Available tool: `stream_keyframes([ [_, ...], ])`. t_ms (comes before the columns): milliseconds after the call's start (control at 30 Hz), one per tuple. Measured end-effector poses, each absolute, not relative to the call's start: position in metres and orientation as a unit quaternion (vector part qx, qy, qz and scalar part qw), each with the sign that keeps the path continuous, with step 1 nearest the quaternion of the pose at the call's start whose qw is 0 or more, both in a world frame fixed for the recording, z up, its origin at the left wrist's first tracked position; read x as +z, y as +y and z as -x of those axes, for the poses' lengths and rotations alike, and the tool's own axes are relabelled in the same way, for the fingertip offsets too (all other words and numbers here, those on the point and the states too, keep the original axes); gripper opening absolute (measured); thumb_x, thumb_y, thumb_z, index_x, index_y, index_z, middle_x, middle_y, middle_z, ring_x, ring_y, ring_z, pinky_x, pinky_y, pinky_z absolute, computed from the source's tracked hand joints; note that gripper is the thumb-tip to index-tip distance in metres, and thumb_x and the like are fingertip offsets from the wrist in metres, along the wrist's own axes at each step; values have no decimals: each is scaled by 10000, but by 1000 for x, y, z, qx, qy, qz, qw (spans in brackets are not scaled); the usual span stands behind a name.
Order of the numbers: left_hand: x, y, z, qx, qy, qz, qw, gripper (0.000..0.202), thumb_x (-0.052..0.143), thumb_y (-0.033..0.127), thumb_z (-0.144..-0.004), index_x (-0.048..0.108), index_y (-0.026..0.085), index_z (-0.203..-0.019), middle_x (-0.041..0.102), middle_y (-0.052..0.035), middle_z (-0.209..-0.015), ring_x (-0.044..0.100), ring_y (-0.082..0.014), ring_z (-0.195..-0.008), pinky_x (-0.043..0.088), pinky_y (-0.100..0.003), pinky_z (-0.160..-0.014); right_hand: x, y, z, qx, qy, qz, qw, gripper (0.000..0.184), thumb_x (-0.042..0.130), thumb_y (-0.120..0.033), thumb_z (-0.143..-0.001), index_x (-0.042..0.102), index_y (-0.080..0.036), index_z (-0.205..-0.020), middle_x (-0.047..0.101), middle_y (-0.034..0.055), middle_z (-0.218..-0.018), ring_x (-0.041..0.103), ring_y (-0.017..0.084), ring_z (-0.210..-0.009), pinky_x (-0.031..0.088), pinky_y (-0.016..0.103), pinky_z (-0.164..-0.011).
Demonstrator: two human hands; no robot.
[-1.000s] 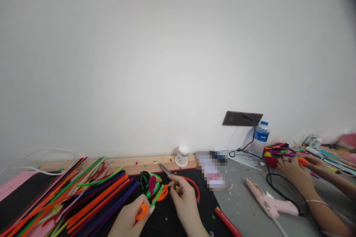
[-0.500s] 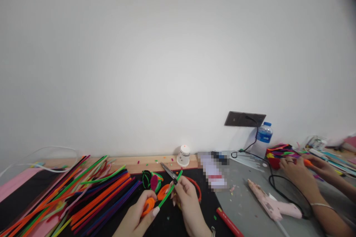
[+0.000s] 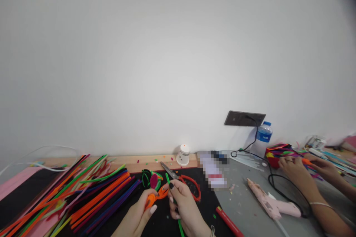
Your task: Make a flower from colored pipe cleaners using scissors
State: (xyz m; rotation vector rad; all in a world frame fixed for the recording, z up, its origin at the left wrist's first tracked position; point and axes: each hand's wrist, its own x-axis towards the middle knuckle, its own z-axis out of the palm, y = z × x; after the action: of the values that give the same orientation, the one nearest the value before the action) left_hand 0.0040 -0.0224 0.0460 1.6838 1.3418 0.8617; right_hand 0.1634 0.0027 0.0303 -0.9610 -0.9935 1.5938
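My left hand (image 3: 136, 213) is closed on a coiled orange pipe cleaner (image 3: 150, 201), with part of the orange reaching toward the other hand. A green pipe cleaner (image 3: 181, 227) is pinched in my right hand (image 3: 185, 207); its tip rises above the fingers and its tail hangs below the palm. Just beyond my right hand lie scissors (image 3: 170, 171) with red handles, blades pointing away to the left. Behind the left fingers sits a small bundle of black and green loops (image 3: 146, 178) with a magenta oval piece (image 3: 154, 181).
Bunches of coloured pipe cleaners (image 3: 100, 200) cover the left. A white cup (image 3: 183, 155) stands near the wall. To the right are a red stick-shaped object (image 3: 228, 222), a pink glue gun (image 3: 271, 202) with its black cord, and a water bottle (image 3: 263, 139). Another person's hands (image 3: 294, 168) work at far right.
The green pipe cleaner has left my left fingertips and turned steeper in my right hand, its lower end now below the palm. The orange coil has tilted and loosened toward the right.
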Motion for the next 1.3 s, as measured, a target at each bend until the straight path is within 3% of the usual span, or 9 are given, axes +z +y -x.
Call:
stream_keyframes([
  [200,44,-18,-4,348,516,-665,414,331,349,535,-782,478,230,-782,437,75,-515,441,-125,-477,378,-200,-513,35,0,-162,653,-420,428,463,220,518,-365,-778,526,-147,-805,343,-85,-529,170,3,-352,95,133,-310],
  [433,29,-21,-9,374,513,-651,415,393,332,585,-788,505,233,-821,438,71,-487,441,-133,-488,353,-223,-495,32,0,-162,677,-461,397,414,257,546,-401,-759,530,-145,-776,355,-88,-483,202,10,-343,107,131,-298],
  [567,29,-24,-9,377,515,-643,424,309,419,450,-837,559,185,-914,597,18,-735,560,-151,-654,448,-275,-614,31,-3,-159,681,-484,366,411,284,613,-407,-704,508,-145,-733,383,-92,-458,227,6,-321,124,134,-297],
  [700,34,-23,-5,363,503,-650,439,250,499,303,-842,539,166,-1047,572,-40,-1063,584,-196,-866,492,-376,-733,26,-4,-156,674,-501,360,406,266,643,-367,-673,516,-138,-725,393,-105,-408,244,8,-273,152,144,-288],
  [833,32,-23,-2,356,493,-653,452,254,506,290,-840,533,179,-1066,560,-42,-1099,574,-208,-906,488,-385,-757,25,-3,-155,666,-503,375,404,261,643,-358,-667,521,-137,-732,402,-108,-404,245,5,-267,156,146,-290],
  [933,29,-23,-4,354,483,-653,464,225,491,304,-846,559,171,-1014,583,-31,-1036,587,-188,-843,494,-362,-728,26,-3,-156,660,-511,384,394,277,649,-376,-661,521,-139,-725,387,-112,-401,249,6,-272,163,145,-292],
  [1067,24,-21,-9,358,469,-647,483,332,417,465,-834,581,177,-831,580,18,-701,550,-131,-611,458,-251,-562,27,-3,-158,666,-512,372,394,294,628,-409,-688,535,-133,-724,404,-91,-439,266,8,-298,158,149,-301],
  [1200,13,-9,-6,350,474,-562,580,507,299,684,-735,481,211,-725,323,104,-443,292,-62,-339,269,-182,-339,34,-3,-160,696,-479,347,407,327,551,-426,-760,584,-101,-751,450,-38,-551,272,10,-385,157,151,-339],
  [1300,5,1,-1,368,410,-437,711,528,321,756,-653,396,234,-676,243,134,-429,133,-37,-327,197,-158,-304,36,-2,-161,707,-464,346,406,297,559,-367,-759,580,-97,-881,494,-27,-552,279,18,-395,179,138,-342],
])
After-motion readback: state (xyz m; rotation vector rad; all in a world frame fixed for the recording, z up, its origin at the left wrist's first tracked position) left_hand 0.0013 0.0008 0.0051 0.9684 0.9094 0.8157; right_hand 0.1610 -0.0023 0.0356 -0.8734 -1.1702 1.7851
